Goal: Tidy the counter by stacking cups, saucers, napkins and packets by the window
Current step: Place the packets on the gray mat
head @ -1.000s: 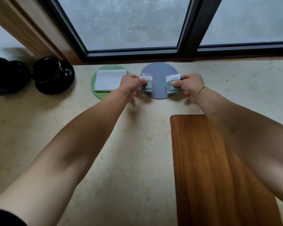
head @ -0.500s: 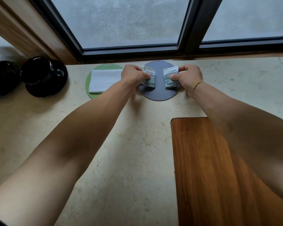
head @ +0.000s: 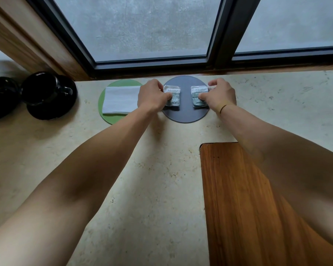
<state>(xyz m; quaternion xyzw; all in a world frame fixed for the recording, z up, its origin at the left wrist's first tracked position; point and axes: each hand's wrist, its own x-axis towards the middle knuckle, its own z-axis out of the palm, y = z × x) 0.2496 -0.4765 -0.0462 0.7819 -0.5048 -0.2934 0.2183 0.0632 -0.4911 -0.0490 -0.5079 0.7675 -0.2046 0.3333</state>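
Note:
Two small clear packets lie side by side on a round grey mat point(head: 185, 114) by the window. My left hand point(head: 152, 96) pinches the left packet point(head: 173, 95) and my right hand point(head: 219, 95) pinches the right packet point(head: 198, 95); both packets rest flat on the mat. Left of it a folded white napkin point(head: 119, 99) lies on a round green mat point(head: 106, 116). Further left a black cup point(head: 40, 87) stands on a black saucer point(head: 52, 112), with another black cup and saucer point(head: 0, 96) at the frame's left edge.
The beige stone counter point(head: 123, 179) runs up to the dark window frame point(head: 152, 64). A wooden board point(head: 248, 208) covers the near right part. A wooden wall panel point(head: 17, 35) rises at the back left.
Both hands carried the packets a little further towards the window and lowered them flat onto the grey mat. The camera view shifted slightly.

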